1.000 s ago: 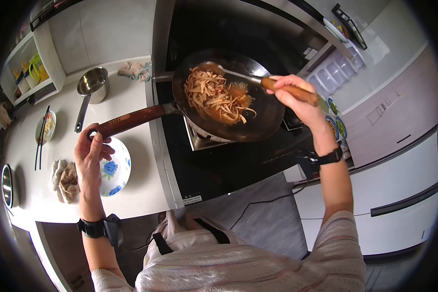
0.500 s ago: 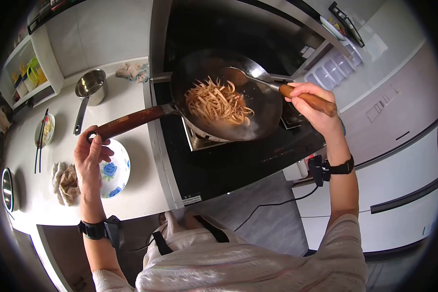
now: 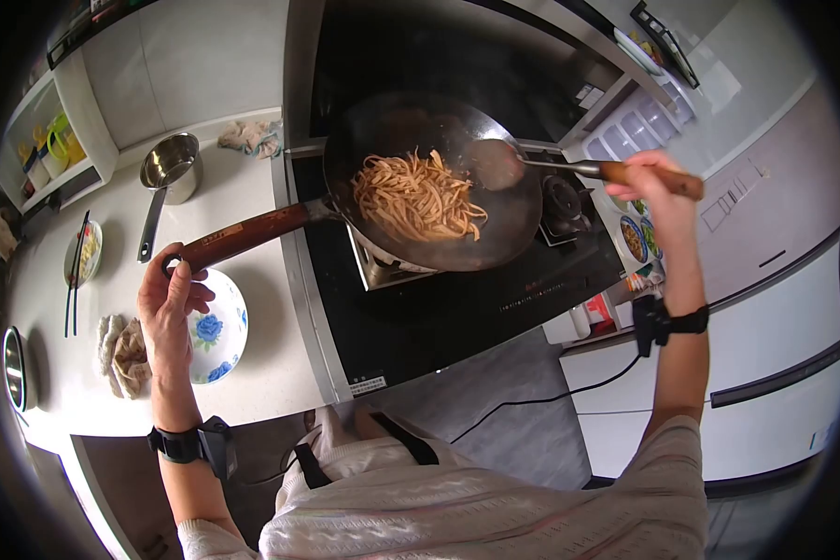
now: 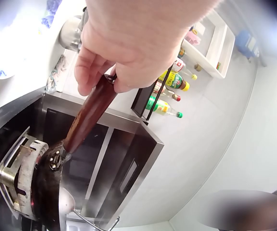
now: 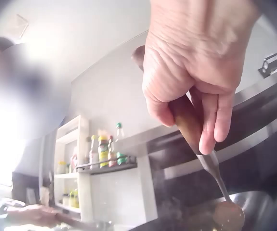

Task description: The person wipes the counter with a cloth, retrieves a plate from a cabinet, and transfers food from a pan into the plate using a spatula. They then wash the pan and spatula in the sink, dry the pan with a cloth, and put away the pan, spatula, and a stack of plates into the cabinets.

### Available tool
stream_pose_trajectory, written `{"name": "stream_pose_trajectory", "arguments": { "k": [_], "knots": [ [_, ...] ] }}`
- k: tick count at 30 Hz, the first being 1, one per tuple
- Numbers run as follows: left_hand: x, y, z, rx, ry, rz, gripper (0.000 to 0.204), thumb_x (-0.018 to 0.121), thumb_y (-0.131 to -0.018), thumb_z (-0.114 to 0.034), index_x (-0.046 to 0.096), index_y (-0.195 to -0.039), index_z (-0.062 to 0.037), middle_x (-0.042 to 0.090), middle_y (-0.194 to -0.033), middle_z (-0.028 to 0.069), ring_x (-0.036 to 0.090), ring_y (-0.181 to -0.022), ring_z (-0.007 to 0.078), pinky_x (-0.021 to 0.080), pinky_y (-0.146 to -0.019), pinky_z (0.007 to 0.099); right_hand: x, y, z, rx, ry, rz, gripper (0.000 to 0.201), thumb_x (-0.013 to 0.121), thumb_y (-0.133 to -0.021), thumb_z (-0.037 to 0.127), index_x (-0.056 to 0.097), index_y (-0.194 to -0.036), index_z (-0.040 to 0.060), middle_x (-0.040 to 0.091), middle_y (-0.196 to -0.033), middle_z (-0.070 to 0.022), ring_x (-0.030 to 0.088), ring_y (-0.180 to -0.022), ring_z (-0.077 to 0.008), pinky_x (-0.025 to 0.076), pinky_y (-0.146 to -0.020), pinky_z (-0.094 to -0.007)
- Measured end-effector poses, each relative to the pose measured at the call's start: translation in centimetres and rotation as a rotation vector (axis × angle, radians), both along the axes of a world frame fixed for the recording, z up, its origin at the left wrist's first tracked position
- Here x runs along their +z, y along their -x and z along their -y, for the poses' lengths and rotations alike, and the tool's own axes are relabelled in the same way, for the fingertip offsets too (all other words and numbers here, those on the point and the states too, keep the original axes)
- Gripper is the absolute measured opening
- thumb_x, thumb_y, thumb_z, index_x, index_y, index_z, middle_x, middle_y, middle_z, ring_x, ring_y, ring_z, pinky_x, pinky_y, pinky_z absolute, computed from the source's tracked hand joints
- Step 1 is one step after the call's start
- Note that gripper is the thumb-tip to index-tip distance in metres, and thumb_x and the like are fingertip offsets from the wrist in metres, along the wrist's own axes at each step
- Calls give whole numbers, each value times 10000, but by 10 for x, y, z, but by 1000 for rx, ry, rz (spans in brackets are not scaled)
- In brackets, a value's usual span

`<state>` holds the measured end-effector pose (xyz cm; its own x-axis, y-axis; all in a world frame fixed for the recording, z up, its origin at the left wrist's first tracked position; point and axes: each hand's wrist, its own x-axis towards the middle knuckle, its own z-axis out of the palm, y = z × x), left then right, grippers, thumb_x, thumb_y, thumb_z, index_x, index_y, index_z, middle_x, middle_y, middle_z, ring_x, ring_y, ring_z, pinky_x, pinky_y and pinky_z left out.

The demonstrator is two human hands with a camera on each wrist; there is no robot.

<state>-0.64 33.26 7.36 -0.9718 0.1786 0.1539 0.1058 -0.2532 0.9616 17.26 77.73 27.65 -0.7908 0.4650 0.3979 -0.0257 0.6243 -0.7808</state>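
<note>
A dark wok [image 3: 509,219] sits over the left burner, with a pile of thin brown food strips [image 3: 415,198] in its left half. My left hand [image 3: 166,313] holds the tip of the wok's wooden handle [image 3: 252,235], thumb on one side and fingers on the other. In my right hand [image 3: 661,187] is the wooden grip of a ladle [image 5: 189,122], which slants down toward the wok. The ladle's round head is over the wok's right side, apart from the strips. Faint steam shows around the wok in the right wrist view.
Below my left hand lies a white plate [image 3: 233,322] with blue flowers. A small saucepan [image 3: 171,168], a bowl [image 3: 88,254] with chopsticks across it and a crumpled cloth [image 3: 126,355] are on the left counter. Small dishes [image 3: 637,238] stand right of the second burner [image 3: 565,205].
My right hand has moved right, drawing the ladle from the strips at the wok's back left to its right side. The strips are gathered in a tighter pile. My left hand stays on the handle.
</note>
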Motion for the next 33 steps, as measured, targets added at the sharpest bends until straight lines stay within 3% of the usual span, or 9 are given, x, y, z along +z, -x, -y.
{"name": "stream_pose_trajectory", "arguments": {
  "k": [3,7,9,11,14,17,22,27,33],
  "knots": [
    [4,-3,-3,19,9,1,316,543,-880,-198,508,-1136,-16,607,-777,92,568,-570,94,435,-489,181,15,1,-19,-118,-23,-2,232,550,-790,181,551,-885,-30,603,-759,-132,641,-574,-217,507,-512,-230],
    [0,0,-3,1,-7,3,318,563,-869,-198,501,-1129,-24,608,-783,95,584,-571,114,444,-475,203,-39,21,-29,-174,475,-35,280,585,-764,194,525,-921,-30,614,-767,-179,642,-565,-256,514,-446,-268],
    [0,2,-1,2,-15,-3,315,563,-869,-197,503,-1125,-23,608,-780,93,583,-568,113,442,-474,201,-51,28,-13,-143,525,-112,259,585,-766,169,530,-920,-31,616,-772,-182,641,-563,-267,514,-445,-277],
    [4,-1,0,7,5,10,313,562,-870,-196,505,-1122,-21,609,-778,92,584,-571,113,443,-474,199,-46,27,-5,-83,488,-128,230,566,-785,144,531,-929,-32,614,-783,-169,641,-568,-260,514,-471,-275],
    [3,-1,-3,8,-4,4,311,565,-868,-192,507,-1120,-21,611,-777,93,585,-571,114,446,-475,201,-35,26,-9,30,213,-130,188,543,-827,121,528,-936,-31,599,-841,-133,641,-591,-219,508,-540,-253],
    [3,-1,-2,9,7,-5,323,554,-874,-191,507,-1137,-8,601,-782,96,569,-578,98,433,-491,187,-49,43,-20,45,171,-145,169,558,-835,124,534,-936,-10,600,-858,-120,643,-625,-209,509,-562,-245],
    [3,0,-2,1,-1,-19,325,583,-856,-185,507,-1120,-11,609,-773,95,588,-575,117,450,-476,201,-63,49,0,158,336,-108,120,559,-830,88,556,-910,-1,607,-835,-117,645,-660,-209,517,-592,-242],
    [7,-2,-8,47,7,-8,359,616,-833,-184,505,-1113,10,582,-729,73,551,-537,104,425,-458,195,-7,11,33,281,58,-161,103,543,-827,50,563,-863,-44,606,-810,-146,645,-650,-220,541,-606,-277],
    [5,7,-7,25,5,42,370,671,-788,-185,534,-1066,18,540,-670,29,473,-485,70,369,-419,179,-37,12,47,246,72,-86,73,560,-804,-2,571,-858,-50,610,-808,-136,643,-664,-201,541,-620,-275]
  ]
}}
